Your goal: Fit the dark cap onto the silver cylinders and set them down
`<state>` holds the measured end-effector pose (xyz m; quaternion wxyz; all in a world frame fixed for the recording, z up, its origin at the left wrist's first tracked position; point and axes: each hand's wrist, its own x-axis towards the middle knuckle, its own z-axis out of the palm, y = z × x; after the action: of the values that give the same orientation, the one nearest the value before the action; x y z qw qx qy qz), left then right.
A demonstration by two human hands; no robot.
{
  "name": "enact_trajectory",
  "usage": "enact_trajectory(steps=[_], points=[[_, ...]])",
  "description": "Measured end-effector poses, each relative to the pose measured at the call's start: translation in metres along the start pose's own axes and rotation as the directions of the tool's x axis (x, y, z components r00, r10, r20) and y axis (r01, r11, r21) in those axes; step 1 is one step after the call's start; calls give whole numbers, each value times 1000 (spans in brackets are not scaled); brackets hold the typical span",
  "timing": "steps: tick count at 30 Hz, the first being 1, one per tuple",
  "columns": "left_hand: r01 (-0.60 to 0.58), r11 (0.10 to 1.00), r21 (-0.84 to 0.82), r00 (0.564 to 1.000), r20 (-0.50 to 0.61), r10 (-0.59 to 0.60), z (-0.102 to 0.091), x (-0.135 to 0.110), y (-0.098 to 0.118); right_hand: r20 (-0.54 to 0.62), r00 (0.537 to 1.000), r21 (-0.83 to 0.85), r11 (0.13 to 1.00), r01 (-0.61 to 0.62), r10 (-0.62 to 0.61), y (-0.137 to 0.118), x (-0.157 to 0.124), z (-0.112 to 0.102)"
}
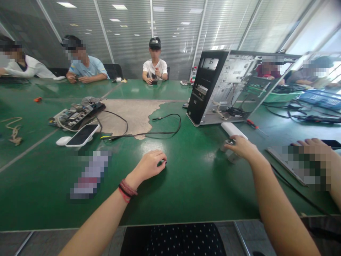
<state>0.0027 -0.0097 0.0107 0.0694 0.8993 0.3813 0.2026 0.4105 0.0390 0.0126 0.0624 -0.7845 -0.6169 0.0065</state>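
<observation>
My left hand (150, 164), with bracelets at the wrist, rests low over the green table, thumb and fingers curled together in a pinch. A tiny dark spot shows at its fingertips, too small to name. Farther right, my right hand (243, 147) has its fingers closed around a small shiny grey object (229, 142), blurred and partly hidden. Just behind that hand lies a white oblong block (233, 131). The open black computer case (210, 89) stands beyond it, and a red-handled screwdriver (252, 124) lies at its base.
A circuit board assembly (77, 115), a white phone (83, 135) and a black cable (160, 133) lie to the left and middle. Another person's hand (314, 151) is at the right, beside a flat panel (286, 167). Green and blue baskets (321, 99) stand far right. Several people sit around the table.
</observation>
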Motion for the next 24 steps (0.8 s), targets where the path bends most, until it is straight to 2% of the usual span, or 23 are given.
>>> enact_trajectory(steps=[3,6,9,12,14,17,21,24], points=[[6,1000,1,1000,3,-6,-1,0,0,88,991,-91,991,-96,104,-11,6,0],[7,1000,-2,1000,5,-7,-1,0,1,72,990,-116,987,-113,122,-22,0,-1],[10,1000,-11,1000,-12,-10,-1,1,1,7,1000,-91,996,-18,19,-40,-10,0],[18,1000,-11,1000,-20,-18,-1,2,0,-58,981,-16,983,185,-185,-68,-23,6],[20,1000,-6,1000,-8,-20,0,3,-1,-110,929,89,927,364,-354,-89,-32,13],[22,1000,6,1000,13,-22,2,3,-1,-236,810,317,745,587,-537,-118,-51,28],[25,1000,10,999,20,-25,4,4,1,-392,685,492,490,720,-614,-143,-81,50],[20,1000,-20,1000,24,-19,5,5,5,-440,615,512,380,770,-654,-151,-96,59]])
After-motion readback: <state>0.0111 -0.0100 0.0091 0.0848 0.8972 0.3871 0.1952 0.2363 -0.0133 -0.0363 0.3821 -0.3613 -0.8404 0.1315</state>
